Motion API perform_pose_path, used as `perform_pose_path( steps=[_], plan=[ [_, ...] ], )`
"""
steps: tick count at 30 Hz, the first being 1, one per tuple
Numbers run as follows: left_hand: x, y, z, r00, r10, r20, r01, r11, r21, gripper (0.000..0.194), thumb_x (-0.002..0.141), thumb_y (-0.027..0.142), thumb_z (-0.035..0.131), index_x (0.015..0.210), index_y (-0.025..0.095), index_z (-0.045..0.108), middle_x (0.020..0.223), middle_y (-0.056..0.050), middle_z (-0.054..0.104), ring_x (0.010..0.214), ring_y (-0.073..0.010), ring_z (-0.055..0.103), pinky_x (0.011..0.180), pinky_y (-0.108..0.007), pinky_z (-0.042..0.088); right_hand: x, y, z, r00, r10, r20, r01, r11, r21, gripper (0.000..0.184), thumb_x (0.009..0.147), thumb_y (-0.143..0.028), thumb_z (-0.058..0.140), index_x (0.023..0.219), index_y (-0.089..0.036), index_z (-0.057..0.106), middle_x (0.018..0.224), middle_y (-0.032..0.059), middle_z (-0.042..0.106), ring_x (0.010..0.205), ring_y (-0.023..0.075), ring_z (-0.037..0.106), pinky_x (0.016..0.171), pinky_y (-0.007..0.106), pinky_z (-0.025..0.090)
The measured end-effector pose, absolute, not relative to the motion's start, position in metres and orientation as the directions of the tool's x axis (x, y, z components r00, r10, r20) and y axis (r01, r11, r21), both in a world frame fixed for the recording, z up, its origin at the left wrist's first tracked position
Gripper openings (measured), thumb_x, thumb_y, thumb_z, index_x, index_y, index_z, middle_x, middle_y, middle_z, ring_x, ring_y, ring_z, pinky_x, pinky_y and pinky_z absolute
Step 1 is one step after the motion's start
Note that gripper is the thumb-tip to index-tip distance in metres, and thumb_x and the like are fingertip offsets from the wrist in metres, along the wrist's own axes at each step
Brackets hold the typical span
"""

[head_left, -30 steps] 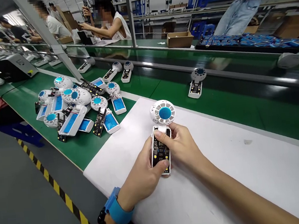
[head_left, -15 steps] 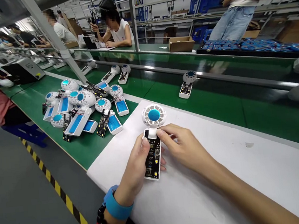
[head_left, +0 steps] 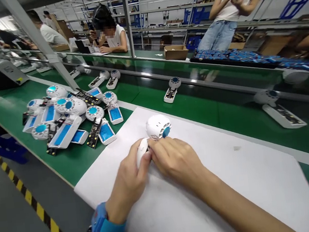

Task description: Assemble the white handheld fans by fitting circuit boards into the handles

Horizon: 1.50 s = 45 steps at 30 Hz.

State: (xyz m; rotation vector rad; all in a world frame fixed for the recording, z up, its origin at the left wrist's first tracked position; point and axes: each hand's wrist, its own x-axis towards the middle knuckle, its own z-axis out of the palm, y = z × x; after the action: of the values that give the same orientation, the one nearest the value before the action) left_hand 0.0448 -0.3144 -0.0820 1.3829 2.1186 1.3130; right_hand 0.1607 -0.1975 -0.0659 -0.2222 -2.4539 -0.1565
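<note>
A white handheld fan [head_left: 157,126] is turned on its side above the white paper sheet [head_left: 220,175], its round head with the blue centre pointing away from me. My left hand [head_left: 132,169] is wrapped round the handle, thumb on the near side. My right hand [head_left: 177,157] is closed at the neck end of the handle, just below the head; its fingertips are mostly hidden. The handle's circuit board is turned out of sight.
A pile of opened fans [head_left: 72,109] with blue batteries and loose circuit boards lies to the left. Several fans, such as one fan [head_left: 172,89], rest on the green belt beyond. A carton [head_left: 175,52] and co-workers [head_left: 112,32] are across the line.
The fan has been rolled from face up onto its side, hiding its board. My right hand has closed in over the neck. The view has shifted to the right.
</note>
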Motion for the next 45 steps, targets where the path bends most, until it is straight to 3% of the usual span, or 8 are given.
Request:
perform_pose_path(
  steps=[5,9,12,19,29,32,41,45],
  plan=[
    [0.025,-0.308,-0.079,-0.251,0.891,0.377,0.962,0.186,0.202,0.046,0.106,0.041,0.031,0.118,0.014,0.067,0.095,-0.014,0.077,0.082,-0.0308,0.075,0.066,-0.038,0.053,0.156,-0.198,-0.079,-0.864,0.272,0.424,0.334,0.94,0.077,0.015,0.095,-0.009,0.046,0.084,-0.018,0.052,0.066,0.0043,0.061,0.056,0.0202,0.059,0.048,0.028,0.035],
    [0.027,-0.296,-0.059,-0.225,0.971,0.077,0.97,0.231,-0.081,0.038,0.104,0.031,0.036,0.1,0.016,0.07,0.079,-0.011,0.076,0.065,-0.0339,0.074,0.049,-0.036,0.043,0.153,-0.201,-0.077,-0.897,0.368,0.245,0.392,0.918,0.054,0.013,0.099,-0.016,0.045,0.088,-0.017,0.051,0.073,0.0056,0.062,0.06,0.0211,0.062,0.046,0.028,0.038],
    [0.029,-0.289,-0.049,-0.228,0.969,-0.092,0.963,0.211,-0.17,0.033,0.103,0.027,0.039,0.098,0.016,0.069,0.082,-0.012,0.077,0.066,-0.0365,0.074,0.048,-0.035,0.039,0.153,-0.203,-0.068,-0.908,0.392,0.146,0.4,0.916,0.03,0.016,0.102,-0.016,0.041,0.09,-0.017,0.051,0.079,0.0062,0.064,0.066,0.0211,0.063,0.048,0.027,0.04],
    [0.027,-0.289,-0.053,-0.162,0.98,-0.112,0.978,0.144,-0.153,0.035,0.106,0.02,0.031,0.111,0.014,0.065,0.091,-0.011,0.078,0.077,-0.031,0.077,0.055,-0.035,0.048,0.155,-0.201,-0.045,-0.887,0.456,0.068,0.453,0.89,-0.059,0.01,0.1,-0.02,0.047,0.095,-0.017,0.055,0.082,0.0059,0.067,0.071,0.0232,0.066,0.053,0.03,0.039],
    [0.03,-0.276,-0.033,-0.033,0.986,-0.166,0.988,0.007,-0.154,0.022,0.095,0.005,0.041,0.091,0.012,0.061,0.077,-0.012,0.072,0.065,-0.0313,0.073,0.051,-0.034,0.047,0.157,-0.2,-0.037,-0.886,0.463,0.007,0.459,0.88,-0.12,0.009,0.098,-0.013,0.052,0.091,-0.016,0.056,0.079,0.0048,0.068,0.07,0.0216,0.068,0.051,0.032,0.024],
    [0.029,-0.276,-0.036,-0.059,0.987,-0.151,0.991,0.04,-0.127,0.025,0.098,0.009,0.036,0.092,0.012,0.061,0.076,-0.013,0.072,0.067,-0.0318,0.074,0.053,-0.035,0.048,0.156,-0.199,-0.039,-0.882,0.471,0.009,0.465,0.874,-0.142,0.01,0.099,-0.015,0.05,0.091,-0.016,0.057,0.076,0.0046,0.067,0.067,0.0217,0.067,0.051,0.032,0.021],
    [0.024,-0.296,-0.044,-0.179,0.979,-0.094,0.962,0.194,0.194,0.036,0.108,0.033,0.026,0.108,0.02,0.059,0.096,-0.008,0.075,0.087,-0.0268,0.073,0.07,-0.034,0.049,0.171,-0.182,-0.039,-0.928,0.371,0.026,0.354,0.904,-0.24,0.009,0.101,-0.024,0.055,0.097,-0.017,0.057,0.085,0.0045,0.069,0.069,0.0204,0.063,0.053,0.03,0.021],
    [0.026,-0.312,-0.044,-0.248,0.96,-0.132,0.914,0.276,0.297,0.036,0.107,0.034,0.025,0.112,0.021,0.058,0.106,-0.009,0.072,0.094,-0.0308,0.069,0.075,-0.039,0.047,0.173,-0.172,-0.047,-0.957,0.288,0.038,0.263,0.914,-0.308,0.011,0.1,-0.014,0.056,0.09,-0.019,0.056,0.087,0.0005,0.069,0.066,0.0155,0.057,0.053,0.029,0.022]
  ],
)
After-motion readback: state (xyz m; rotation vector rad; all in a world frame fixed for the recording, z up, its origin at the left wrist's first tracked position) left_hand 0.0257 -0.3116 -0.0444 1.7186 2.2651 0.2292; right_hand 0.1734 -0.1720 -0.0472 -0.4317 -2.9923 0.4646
